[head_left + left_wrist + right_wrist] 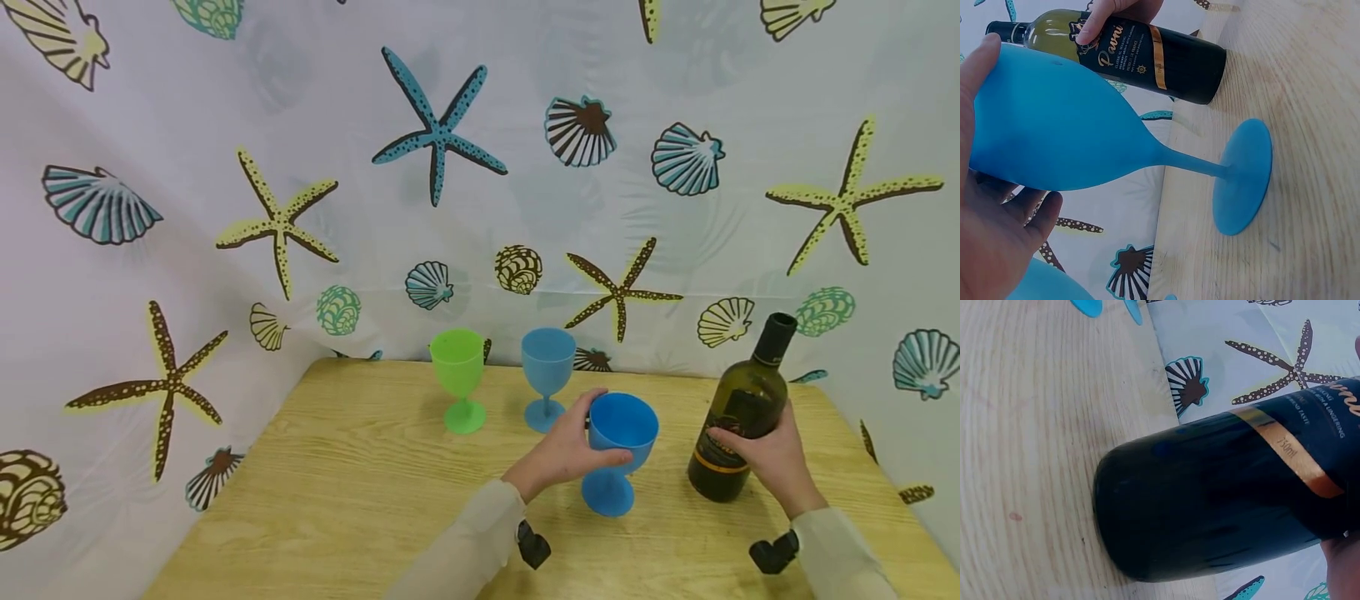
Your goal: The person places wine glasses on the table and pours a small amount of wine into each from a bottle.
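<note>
My left hand [558, 450] grips the bowl of a dark blue plastic goblet [624, 421], with the thumb across the near side and the fingers behind. The stem and round foot of this goblet [1072, 119] show whole in the left wrist view, the foot close over the wood. To its right, my right hand [780, 458] holds a dark wine bottle [738, 408] round its body, thumb on the front label. The bottle [1210, 494] leans a little to the right in the head view, its neck wrapped in black. My right fingers are mostly hidden behind it.
Behind the held goblet stand a lighter blue goblet [548, 362] and, left of it, a green goblet [457, 362], both upright near the back edge of the wooden table [352, 483]. A white cloth [480, 225] with starfish and shells hangs behind and along both sides.
</note>
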### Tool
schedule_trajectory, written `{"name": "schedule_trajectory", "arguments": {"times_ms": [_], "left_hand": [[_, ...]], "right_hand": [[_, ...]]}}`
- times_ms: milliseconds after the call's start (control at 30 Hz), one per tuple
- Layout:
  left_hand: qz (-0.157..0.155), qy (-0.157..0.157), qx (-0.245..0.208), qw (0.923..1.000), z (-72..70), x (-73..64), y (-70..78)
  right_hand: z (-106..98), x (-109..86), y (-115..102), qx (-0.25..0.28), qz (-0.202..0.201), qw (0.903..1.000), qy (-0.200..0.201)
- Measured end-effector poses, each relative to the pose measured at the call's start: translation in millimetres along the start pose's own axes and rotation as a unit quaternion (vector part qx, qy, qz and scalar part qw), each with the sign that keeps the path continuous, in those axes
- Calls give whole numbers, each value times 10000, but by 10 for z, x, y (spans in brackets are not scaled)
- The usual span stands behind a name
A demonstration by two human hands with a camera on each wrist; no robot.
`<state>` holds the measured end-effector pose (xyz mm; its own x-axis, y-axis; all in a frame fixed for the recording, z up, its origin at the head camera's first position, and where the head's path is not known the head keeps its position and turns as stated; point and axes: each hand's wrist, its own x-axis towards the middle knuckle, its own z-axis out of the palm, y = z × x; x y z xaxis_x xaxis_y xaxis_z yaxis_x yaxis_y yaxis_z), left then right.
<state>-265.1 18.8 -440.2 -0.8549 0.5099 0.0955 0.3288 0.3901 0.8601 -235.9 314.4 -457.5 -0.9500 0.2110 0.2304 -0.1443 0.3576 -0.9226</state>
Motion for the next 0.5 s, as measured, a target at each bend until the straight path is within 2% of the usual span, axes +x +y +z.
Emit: {"name": "schedule_trajectory", "arguments": {"times_ms": [200,500], "left_hand": [[36,4,-138,9999,15,-6,-13],[51,40,-234,9997,26,6,-43]], "right_hand": [[16,-4,-1,-40,84,9999,-45],[29,-27,-35,-265,137,9994,162]]}}
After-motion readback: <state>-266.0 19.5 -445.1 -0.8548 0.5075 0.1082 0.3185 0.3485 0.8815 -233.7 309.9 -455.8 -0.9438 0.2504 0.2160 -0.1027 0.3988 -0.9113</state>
